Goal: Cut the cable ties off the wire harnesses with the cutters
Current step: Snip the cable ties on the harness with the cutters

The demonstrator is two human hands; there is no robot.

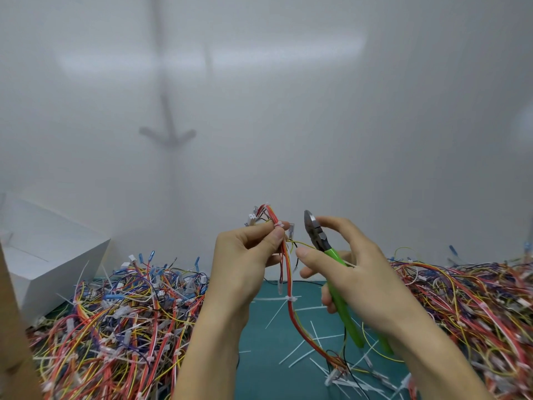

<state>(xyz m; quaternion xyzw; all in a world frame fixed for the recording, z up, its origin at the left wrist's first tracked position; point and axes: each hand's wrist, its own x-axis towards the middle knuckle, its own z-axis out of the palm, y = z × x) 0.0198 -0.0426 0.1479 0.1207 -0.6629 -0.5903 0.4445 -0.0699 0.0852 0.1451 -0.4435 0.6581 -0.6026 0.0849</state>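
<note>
My left hand (245, 255) pinches a wire harness (290, 307) of red, orange and yellow wires near its top, where a small white cable tie (277, 225) wraps the bundle. The harness hangs down to the green mat, with another white cable tie (290, 298) lower on it. My right hand (354, 272) grips the green-handled cutters (331, 255), whose grey jaws point up, just right of the harness and apart from it. White connectors (252, 218) stick out at the harness top.
Large heaps of coloured wire harnesses lie left (121, 321) and right (467, 307) on the green mat (274, 342). Cut white tie pieces (300, 350) litter the mat. A white box (49, 255) stands at far left, a white wall behind.
</note>
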